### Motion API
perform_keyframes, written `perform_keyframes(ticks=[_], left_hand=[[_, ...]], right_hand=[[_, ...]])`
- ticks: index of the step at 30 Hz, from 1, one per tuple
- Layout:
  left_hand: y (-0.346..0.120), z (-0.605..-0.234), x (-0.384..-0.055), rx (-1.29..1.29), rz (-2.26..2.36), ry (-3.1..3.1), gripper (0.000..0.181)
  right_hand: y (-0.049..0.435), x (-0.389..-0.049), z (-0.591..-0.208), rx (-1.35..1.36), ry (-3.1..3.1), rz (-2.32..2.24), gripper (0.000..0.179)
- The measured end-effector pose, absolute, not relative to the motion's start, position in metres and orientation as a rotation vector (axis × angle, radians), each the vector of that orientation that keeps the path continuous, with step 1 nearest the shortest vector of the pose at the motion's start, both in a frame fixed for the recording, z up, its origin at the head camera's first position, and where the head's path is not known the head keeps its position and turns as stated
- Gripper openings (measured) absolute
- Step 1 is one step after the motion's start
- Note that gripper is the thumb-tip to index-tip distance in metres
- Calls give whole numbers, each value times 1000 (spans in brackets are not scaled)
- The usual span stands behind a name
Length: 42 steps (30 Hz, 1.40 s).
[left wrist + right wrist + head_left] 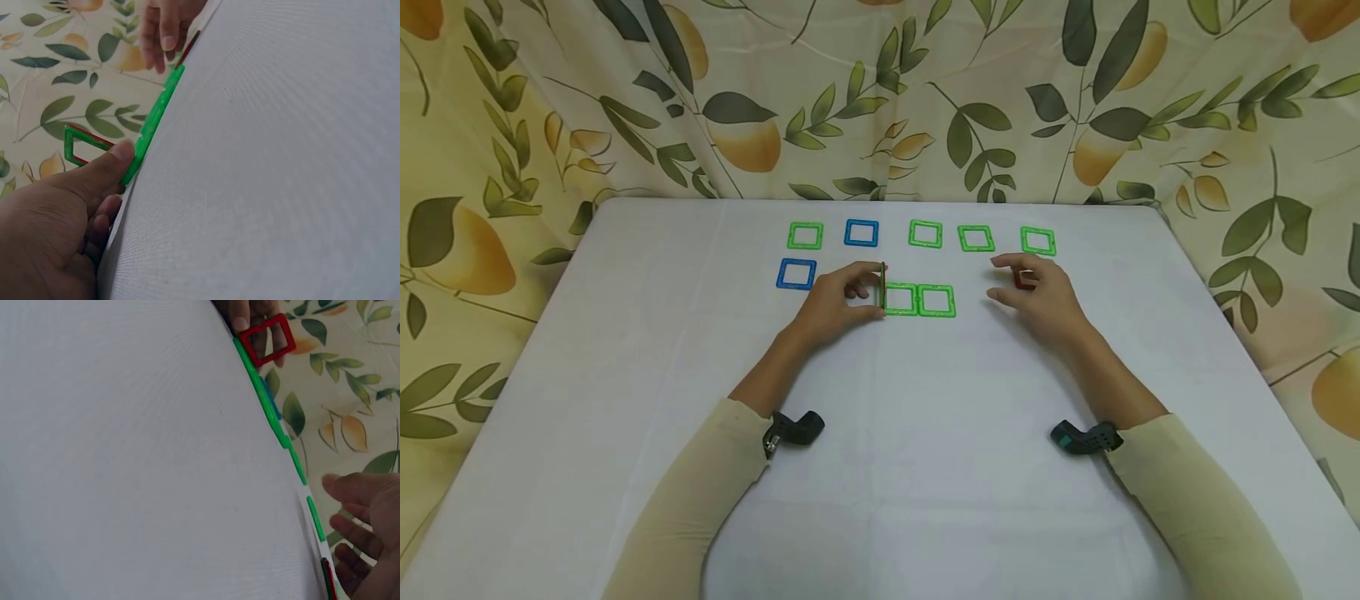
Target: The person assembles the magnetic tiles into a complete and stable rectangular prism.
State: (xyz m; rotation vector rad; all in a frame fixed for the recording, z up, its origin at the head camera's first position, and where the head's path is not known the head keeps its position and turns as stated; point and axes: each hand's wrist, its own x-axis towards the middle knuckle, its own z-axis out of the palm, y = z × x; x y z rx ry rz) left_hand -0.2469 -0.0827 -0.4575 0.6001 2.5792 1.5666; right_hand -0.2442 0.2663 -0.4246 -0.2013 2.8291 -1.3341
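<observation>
My left hand (838, 302) pinches a square magnetic tile frame (882, 287) between thumb and fingers and holds it upright on edge. The tile shows red (290, 334) in the right wrist view and green with a red edge (67, 144) in the left wrist view; whether it is one tile or two together, I cannot tell. At its foot lie two green tiles (937, 314) flat, side by side and touching. My right hand (1045, 296) hovers to the right of them, thumb and fingers apart. Under its fingers shows a dark red tile (1023, 279), partly hidden.
Along the far side of the white table (880, 467) lie several flat square tiles: green (805, 247), blue (861, 243) and more green (925, 245) to the right. Another blue tile (795, 286) lies just left of my left hand. A patterned curtain (880, 100) hangs behind.
</observation>
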Motion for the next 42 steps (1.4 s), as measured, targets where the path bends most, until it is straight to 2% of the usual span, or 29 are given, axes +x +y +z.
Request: perform_keyframes(ticks=[6, 17, 27, 42], left_hand=[[-84, -458, -247, 609, 1580, 2565, 66], [-85, -458, -247, 609, 1575, 2564, 66], [-85, -460, -248, 601, 1566, 2567, 66], [-84, -459, -248, 584, 1568, 2571, 67]], right_hand=[[269, -243, -424, -42, 2812, -1293, 47], [260, -237, -420, -83, 2765, -1320, 49], [281, -242, -419, -86, 2860, -1252, 47], [311, -250, -418, -23, 2838, -1125, 62]])
